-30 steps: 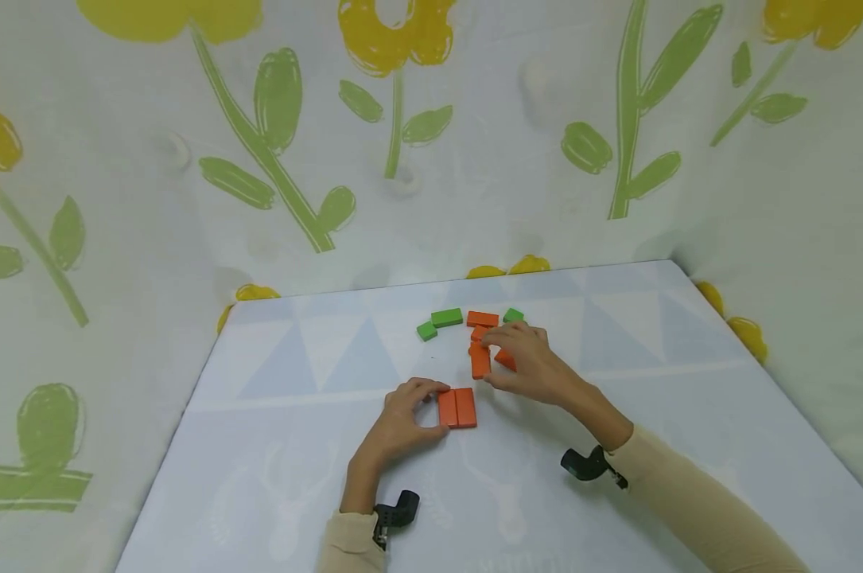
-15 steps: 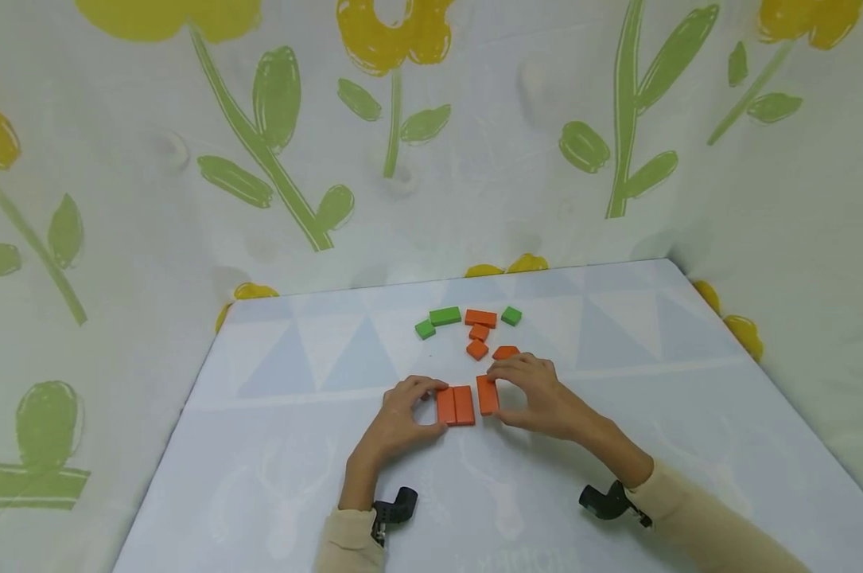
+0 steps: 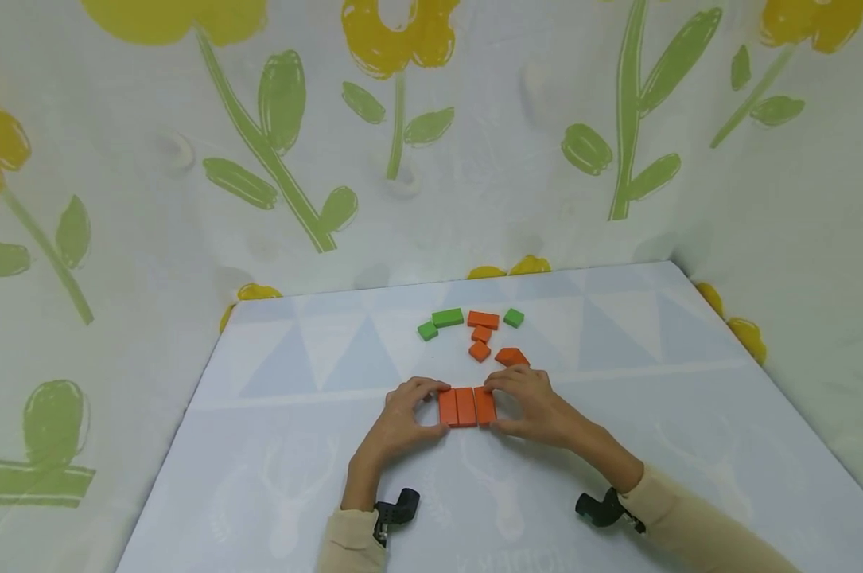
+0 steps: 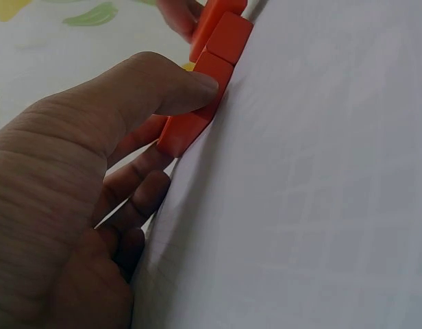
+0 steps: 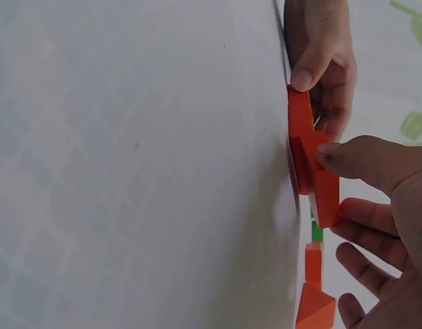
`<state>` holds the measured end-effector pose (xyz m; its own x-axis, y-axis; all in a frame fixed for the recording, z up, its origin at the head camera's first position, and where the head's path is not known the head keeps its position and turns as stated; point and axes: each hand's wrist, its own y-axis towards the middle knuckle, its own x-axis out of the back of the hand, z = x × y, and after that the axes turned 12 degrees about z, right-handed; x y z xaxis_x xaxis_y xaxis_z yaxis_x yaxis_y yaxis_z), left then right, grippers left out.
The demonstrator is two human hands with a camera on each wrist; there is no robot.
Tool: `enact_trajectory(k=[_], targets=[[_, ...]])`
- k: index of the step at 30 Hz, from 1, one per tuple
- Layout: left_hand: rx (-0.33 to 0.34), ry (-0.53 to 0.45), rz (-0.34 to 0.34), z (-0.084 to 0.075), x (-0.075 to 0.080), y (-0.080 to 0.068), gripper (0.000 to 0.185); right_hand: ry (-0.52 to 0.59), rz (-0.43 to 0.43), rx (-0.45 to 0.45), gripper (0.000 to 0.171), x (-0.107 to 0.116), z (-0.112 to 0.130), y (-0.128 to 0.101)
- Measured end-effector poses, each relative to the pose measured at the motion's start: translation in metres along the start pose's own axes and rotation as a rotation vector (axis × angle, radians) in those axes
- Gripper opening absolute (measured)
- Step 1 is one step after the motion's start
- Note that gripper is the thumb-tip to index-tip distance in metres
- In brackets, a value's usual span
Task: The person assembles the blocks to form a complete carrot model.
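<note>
Three orange blocks lie flat, side by side in a row, on the pale table. My left hand pinches the left orange block between thumb and fingers. From the other side my right hand pinches the right orange block, pressed against the middle one. In the right wrist view the thumb lies on that block's near end, and my left hand shows beyond the row.
Farther back lie loose blocks: a long green one, two small green ones, a long orange one, two small orange ones and an orange wedge. Flowered cloth walls close in the table.
My right hand brought an orange block from the far pile toward me and set it against the right side of the pair. My left hand stayed on the pair.
</note>
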<state>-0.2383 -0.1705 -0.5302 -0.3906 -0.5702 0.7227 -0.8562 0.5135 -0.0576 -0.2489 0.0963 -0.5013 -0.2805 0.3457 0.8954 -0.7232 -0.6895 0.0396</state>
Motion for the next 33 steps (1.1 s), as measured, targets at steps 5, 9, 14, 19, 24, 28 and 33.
enact_trajectory(k=[5,9,14,19,24,28,33], targets=[[0.008,-0.003,0.007,0.001,0.0,0.0,0.052,-0.008,0.007,-0.012,0.044,-0.002,0.0,0.002],[0.006,0.0,0.002,0.0,-0.001,0.0,0.053,-0.02,0.006,-0.014,0.045,-0.004,-0.001,0.003],[0.007,-0.002,-0.003,-0.002,0.001,0.0,0.052,-0.026,-0.006,-0.013,0.046,-0.006,-0.003,0.004],[0.001,0.004,-0.007,-0.002,0.001,-0.001,0.052,-0.023,-0.013,-0.012,0.047,-0.008,-0.004,0.004],[0.005,0.005,-0.015,-0.001,0.0,-0.001,0.052,-0.024,0.008,-0.041,0.048,-0.01,-0.005,0.005],[0.006,-0.003,-0.021,-0.002,0.0,-0.001,0.051,-0.03,0.02,-0.056,0.05,-0.009,-0.002,0.006],[0.007,-0.008,-0.002,-0.002,0.0,0.0,0.052,-0.055,-0.036,-0.047,0.052,0.004,-0.003,0.006]])
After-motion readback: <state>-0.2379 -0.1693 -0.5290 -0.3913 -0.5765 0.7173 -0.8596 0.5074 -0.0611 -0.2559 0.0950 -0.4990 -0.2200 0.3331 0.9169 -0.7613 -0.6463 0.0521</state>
